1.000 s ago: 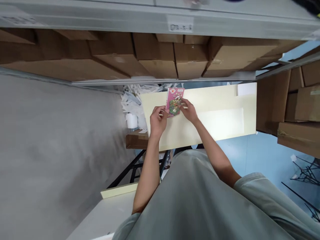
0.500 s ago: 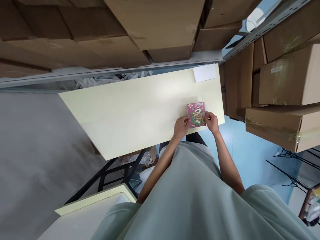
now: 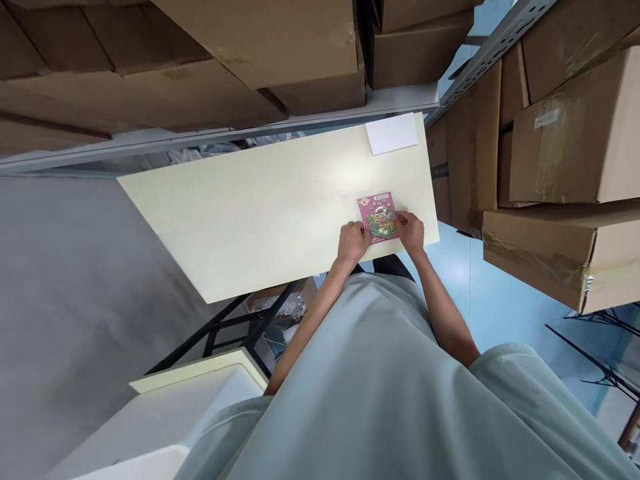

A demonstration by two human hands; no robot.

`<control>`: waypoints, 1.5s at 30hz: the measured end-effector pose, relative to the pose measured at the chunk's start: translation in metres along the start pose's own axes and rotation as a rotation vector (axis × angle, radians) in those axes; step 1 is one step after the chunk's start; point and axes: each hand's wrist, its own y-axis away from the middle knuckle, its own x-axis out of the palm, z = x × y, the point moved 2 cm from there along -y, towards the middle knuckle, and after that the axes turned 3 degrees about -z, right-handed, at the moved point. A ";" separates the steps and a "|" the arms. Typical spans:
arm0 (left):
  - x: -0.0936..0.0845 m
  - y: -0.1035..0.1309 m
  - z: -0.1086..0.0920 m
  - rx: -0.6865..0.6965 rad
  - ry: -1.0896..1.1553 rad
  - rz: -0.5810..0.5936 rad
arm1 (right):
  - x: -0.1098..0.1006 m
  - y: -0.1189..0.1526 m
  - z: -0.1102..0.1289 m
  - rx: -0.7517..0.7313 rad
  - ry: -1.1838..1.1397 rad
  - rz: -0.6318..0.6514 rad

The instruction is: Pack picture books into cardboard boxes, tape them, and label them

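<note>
left hand, right hand curled, holding pink booklet

Both bare forearms extend forward, the left hand and right hand curled, near each other.

I count two hands of mine, one left hand and one right hand, one pink booklet, one cream tabletop, one white sheet, one perforated shelf post, and several cardboard boxes, their exact number hidden from me
</note>
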 end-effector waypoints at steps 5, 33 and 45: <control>-0.003 0.004 -0.011 -0.047 -0.083 0.018 | -0.004 -0.005 0.000 0.060 0.152 -0.099; -0.038 0.039 0.021 -0.236 0.816 -0.355 | 0.038 0.042 0.086 -0.122 -0.560 0.473; -0.044 0.020 0.059 -0.396 0.412 -0.496 | 0.068 0.003 0.043 -0.052 -0.105 0.230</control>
